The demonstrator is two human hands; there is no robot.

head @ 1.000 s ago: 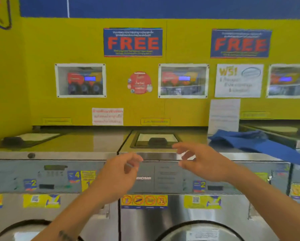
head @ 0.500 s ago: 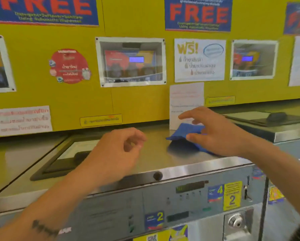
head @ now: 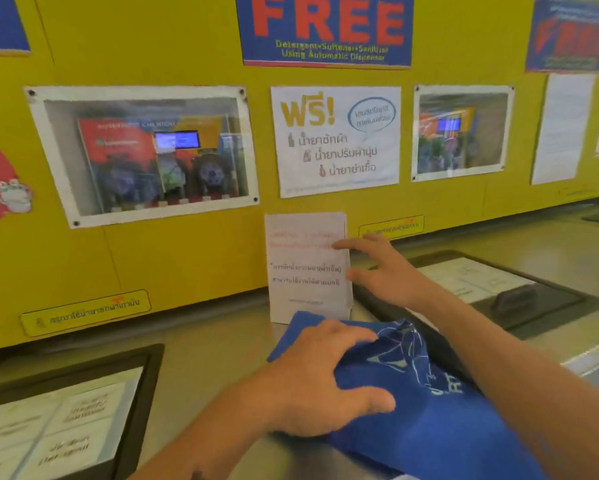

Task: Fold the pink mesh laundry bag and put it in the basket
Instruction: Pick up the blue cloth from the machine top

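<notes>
No pink mesh laundry bag and no basket show in the head view. A blue cloth with pale printed lines (head: 429, 414) lies on the steel top of the washing machines. My left hand (head: 319, 379) rests flat on the cloth's left end, fingers spread, not gripping it. My right hand (head: 384, 271) hovers beyond the cloth with its fingers apart and nothing in it, its fingertips near a white paper notice (head: 305, 271) leaning against the wall.
The yellow wall (head: 187, 265) with posters and dispenser windows stands close behind the machine tops. A dark-framed lid (head: 66, 410) lies at the lower left and another lid with a handle (head: 509, 296) at the right.
The view has moved closer and to the right. My left hand has come down onto the blue cloth. My right hand has lifted off the cloth and gone further toward the wall.
</notes>
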